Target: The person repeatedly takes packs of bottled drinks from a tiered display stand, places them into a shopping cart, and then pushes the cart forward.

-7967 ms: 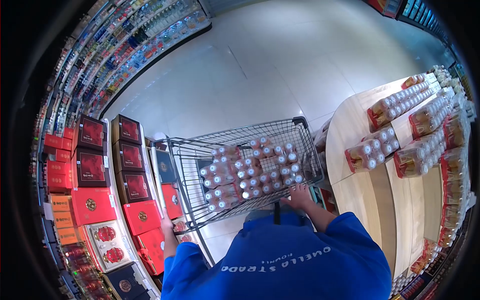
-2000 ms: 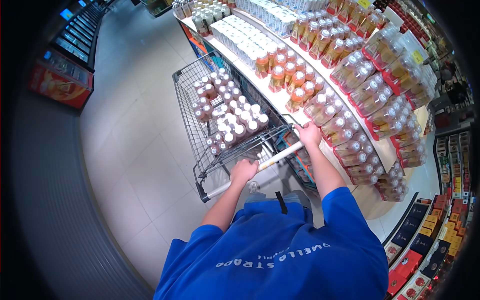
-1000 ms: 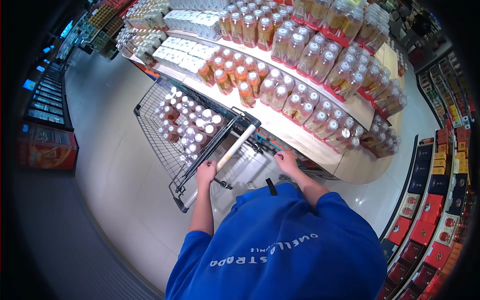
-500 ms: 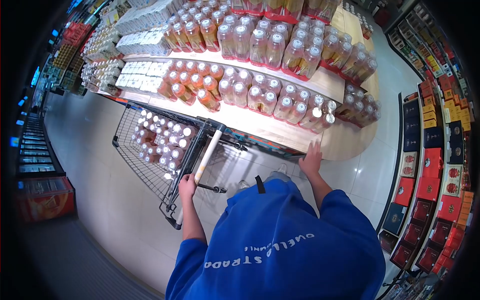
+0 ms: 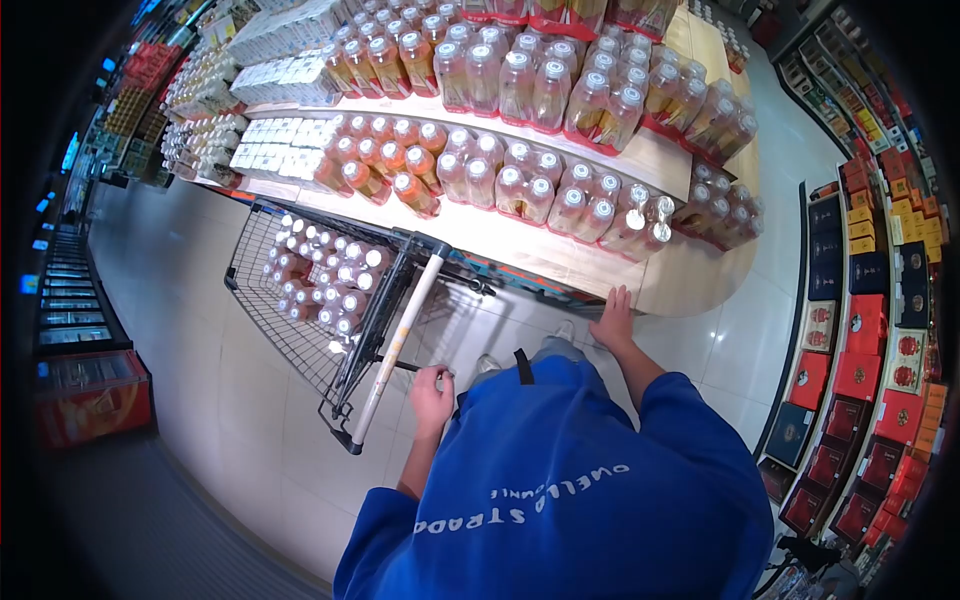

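My left hand [image 5: 433, 396] is off the shopping cart's pale handle [image 5: 398, 350], a short way to its right. Its fingers are loosely bent, with nothing seen in them. My right hand [image 5: 613, 322] has its fingers stretched out at the front edge of the wooden display shelf [image 5: 600, 268]; whether they touch it I cannot tell. The wire shopping cart [image 5: 290, 345] stands to the left along the display. Packs of capped bottles [image 5: 325, 275] lie in its basket.
Several packs of clear bottles [image 5: 525, 190] and orange-capped bottles [image 5: 390, 160] stand on the tiered display ahead. White cartons [image 5: 285, 145] sit farther left. Shelves of boxed goods [image 5: 860, 330] line the right side. A red chest cabinet [image 5: 95, 395] is at the left.
My left hand has let go of the cart handle and moved right, toward my body. My right hand has drawn slightly back and left along the shelf edge. The cart has hardly moved.
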Action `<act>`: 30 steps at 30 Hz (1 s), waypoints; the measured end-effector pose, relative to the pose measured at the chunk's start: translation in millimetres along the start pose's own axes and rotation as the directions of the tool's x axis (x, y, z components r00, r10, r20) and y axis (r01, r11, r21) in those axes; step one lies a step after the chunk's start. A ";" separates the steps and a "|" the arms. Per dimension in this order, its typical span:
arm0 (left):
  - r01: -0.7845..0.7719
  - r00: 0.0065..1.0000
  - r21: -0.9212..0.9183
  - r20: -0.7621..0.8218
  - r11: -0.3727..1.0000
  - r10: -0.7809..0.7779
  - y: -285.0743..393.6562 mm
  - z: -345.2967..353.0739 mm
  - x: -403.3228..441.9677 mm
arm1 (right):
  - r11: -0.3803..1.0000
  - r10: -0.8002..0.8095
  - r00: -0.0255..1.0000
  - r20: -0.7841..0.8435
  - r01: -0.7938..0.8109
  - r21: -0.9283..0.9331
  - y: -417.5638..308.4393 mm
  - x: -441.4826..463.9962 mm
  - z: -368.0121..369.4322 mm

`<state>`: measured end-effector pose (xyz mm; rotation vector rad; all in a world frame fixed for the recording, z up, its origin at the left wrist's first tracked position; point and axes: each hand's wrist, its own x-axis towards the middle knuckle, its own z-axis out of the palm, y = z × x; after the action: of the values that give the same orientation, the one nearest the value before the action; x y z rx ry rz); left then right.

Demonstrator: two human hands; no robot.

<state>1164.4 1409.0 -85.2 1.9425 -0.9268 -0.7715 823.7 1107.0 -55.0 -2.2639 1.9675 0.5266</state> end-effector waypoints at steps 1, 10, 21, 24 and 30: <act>0.163 0.976 -0.046 0.155 0.986 -0.154 -29.4 38.2 -11.5 | 1.000 0.006 1.000 0.001 -0.006 0.002 -2.7 2.2 0.4; 0.728 0.562 -0.164 0.698 0.666 -0.443 -91.2 67.8 -25.0 | 0.998 0.057 0.997 0.060 -0.056 -0.029 -14.5 -1.1 -11.1; 0.529 0.655 -0.165 0.703 0.832 -0.277 -81.0 83.8 -22.1 | 0.999 0.032 0.999 0.021 -0.031 -0.039 -8.2 -1.7 -3.8; 0.352 0.769 -0.222 0.622 0.909 -0.147 -66.9 85.1 -17.5 | 0.998 0.049 0.998 0.025 -0.048 -0.046 -9.6 -0.7 -1.6; -0.066 0.907 -0.370 0.365 0.927 0.210 -60.5 66.5 -33.2 | 0.998 0.050 0.998 0.043 -0.049 -0.034 -7.7 -0.9 -0.5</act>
<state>1113.7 1432.1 -163.2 1.4135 -1.0715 -1.1883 831.1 1108.9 -55.4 -2.2076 2.0128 0.6125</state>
